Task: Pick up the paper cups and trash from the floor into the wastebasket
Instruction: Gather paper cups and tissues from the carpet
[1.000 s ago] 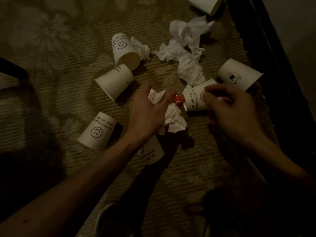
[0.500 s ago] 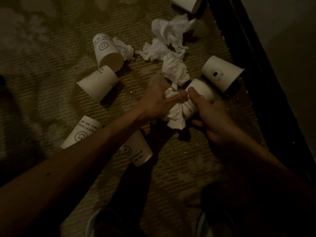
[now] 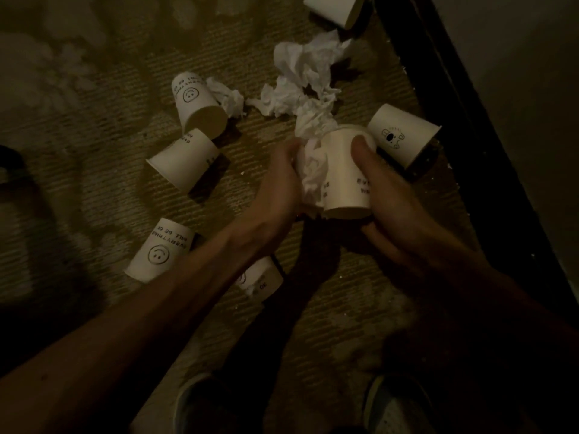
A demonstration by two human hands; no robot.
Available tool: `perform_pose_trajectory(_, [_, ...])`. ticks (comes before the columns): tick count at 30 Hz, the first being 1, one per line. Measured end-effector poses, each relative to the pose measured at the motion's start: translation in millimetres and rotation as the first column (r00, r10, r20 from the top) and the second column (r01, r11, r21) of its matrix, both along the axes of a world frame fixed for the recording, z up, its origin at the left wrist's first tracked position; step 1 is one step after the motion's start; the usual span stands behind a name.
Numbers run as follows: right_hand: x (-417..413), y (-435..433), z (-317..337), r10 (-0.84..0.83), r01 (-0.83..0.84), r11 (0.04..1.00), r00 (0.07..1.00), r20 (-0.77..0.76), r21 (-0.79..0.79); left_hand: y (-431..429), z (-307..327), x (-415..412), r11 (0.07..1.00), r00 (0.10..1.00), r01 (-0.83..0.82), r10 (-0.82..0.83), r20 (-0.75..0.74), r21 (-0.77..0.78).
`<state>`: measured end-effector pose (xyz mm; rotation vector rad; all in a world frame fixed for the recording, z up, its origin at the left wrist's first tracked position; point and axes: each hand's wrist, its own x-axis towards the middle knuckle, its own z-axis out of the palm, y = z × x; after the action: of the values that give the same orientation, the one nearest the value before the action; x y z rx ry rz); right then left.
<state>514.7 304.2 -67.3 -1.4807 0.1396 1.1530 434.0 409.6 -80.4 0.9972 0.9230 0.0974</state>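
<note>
My right hand [image 3: 388, 195] grips a white paper cup [image 3: 343, 177], lifted off the carpet with its thumb over the side. My left hand [image 3: 279, 186] holds a crumpled white tissue [image 3: 311, 170] pressed against that cup. Several more paper cups lie tipped on the carpet: a smiley cup [image 3: 194, 104], a plain-sided one [image 3: 185, 159], another smiley cup [image 3: 161, 250], one half hidden under my left forearm [image 3: 261, 280], and a cup with an animal drawing [image 3: 402, 137]. A heap of crumpled tissues [image 3: 305, 76] lies behind my hands. No wastebasket is in view.
Another cup [image 3: 335, 7] sits at the top edge. A small tissue wad [image 3: 228, 97] lies beside the upper smiley cup. A dark baseboard strip [image 3: 463, 126] and a wall run down the right. My shoes [image 3: 398, 405] show at the bottom. The scene is dim.
My right hand has lifted the cup and turned it with its base toward me. My left hand has kept the tissue against the cup. The view has shifted slightly.
</note>
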Motion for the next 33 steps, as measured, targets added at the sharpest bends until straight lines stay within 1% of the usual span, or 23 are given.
perform_pose_trajectory(3, [2, -5, 57, -0.004, 0.005, 1.000, 0.998, 0.056, -0.011, 1, 55, 0, 0.998, 0.997, 0.011, -0.006, -0.082, 0.063])
perform_pose_trajectory(6, [0, -14, 136, 0.000, -0.001, 1.000, 0.998, 0.066, 0.004, -2, 140, -3, 0.997, 1.000, 0.021, -0.020, -0.017, 0.079])
perform_pose_trajectory(8, [-4, -22, 198, -0.014, 0.012, 0.999, 0.998, 0.067, 0.030, -10, 206, -8, 1.000, 0.999, 0.020, -0.021, 0.030, 0.023])
perform_pose_trajectory(10, [-10, -32, 268, -0.019, 0.016, 0.998, 0.999, 0.048, 0.068, -22, 280, -15, 0.999, 0.998, -0.029, 0.031, 0.052, -0.033])
perform_pose_trajectory(13, [-19, -48, 387, -0.042, 0.034, 0.995, 0.996, 0.080, 0.098, -39, 404, -24, 0.998, 0.997, -0.061, 0.062, 0.045, -0.014])
perform_pose_trajectory(15, [-27, -59, 469, -0.085, 0.074, 0.993, 0.989, 0.119, 0.096, -52, 489, -30, 0.999, 0.999, -0.031, 0.030, 0.028, 0.043])
perform_pose_trajectory(17, [-35, -71, 547, -0.131, 0.119, 0.989, 0.981, 0.142, 0.090, -62, 571, -36, 0.991, 1.000, -0.003, -0.001, 0.027, 0.132])
perform_pose_trajectory(20, [-48, -88, 660, -0.181, 0.159, 0.977, 0.972, 0.152, 0.145, -76, 689, -45, 0.967, 0.997, -0.001, -0.020, 0.079, 0.254])
perform_pose_trajectory(21, [-54, -95, 700, -0.190, 0.162, 0.972, 0.967, 0.169, 0.168, -84, 729, -49, 0.953, 0.994, 0.018, -0.049, 0.095, 0.301])
perform_pose_trajectory(22, [-57, -100, 730, -0.201, 0.166, 0.969, 0.961, 0.191, 0.184, -91, 761, -51, 0.934, 0.991, 0.035, -0.078, 0.108, 0.357])
perform_pose_trajectory(24, [-64, -114, 784, -0.275, 0.220, 0.947, 0.932, 0.234, 0.236, -105, 816, -53, 0.893, 0.978, 0.034, -0.123, 0.170, 0.449])
perform_pose_trajectory(26, [-79, -133, 835, -0.359, 0.272, 0.909, 0.895, 0.265, 0.315, -122, 863, -60, 0.858, 0.948, 0.044, -0.198, 0.250, 0.511])
perform_pose_trajectory(28, [-102, -156, 881, -0.410, 0.301, 0.886, 0.865, 0.291, 0.352, -144, 905, -73, 0.840, 0.903, 0.092, -0.297, 0.311, 0.535])
perform_pose_trajectory(30, [-128, -186, 914, -0.464, 0.326, 0.862, 0.815, 0.346, 0.389, -168, 935, -87, 0.830, 0.833, 0.144, -0.395, 0.386, 0.539])
perform_pose_trajectory(33, [-167, -243, 948, -0.566, 0.409, 0.814, 0.719, 0.403, 0.412, -209, 970, -103, 0.771, 0.699, 0.276, -0.571, 0.431, 0.574])
